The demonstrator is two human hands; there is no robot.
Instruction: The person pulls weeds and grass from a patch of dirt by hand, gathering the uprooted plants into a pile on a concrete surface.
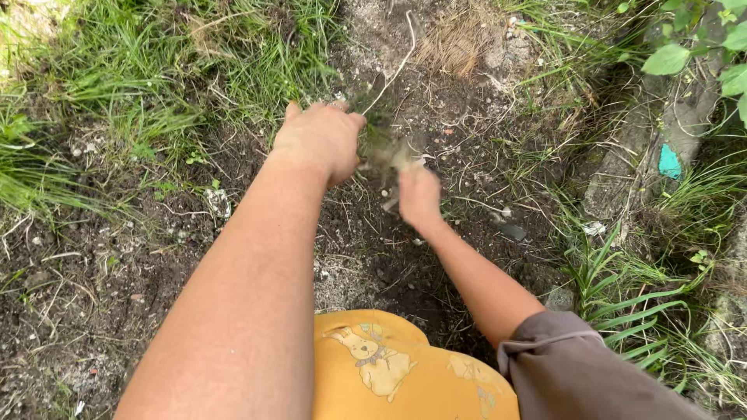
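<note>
Both grips closed — left hand [319,140], right hand [419,196] — on weed clump [383,138].

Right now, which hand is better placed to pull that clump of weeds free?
Probably the left hand. It is closed around the clump of weeds from above, arm stretched straight out to it. The right hand sits lower, beside the roots, blurred, and its grip cannot be made out.
</note>
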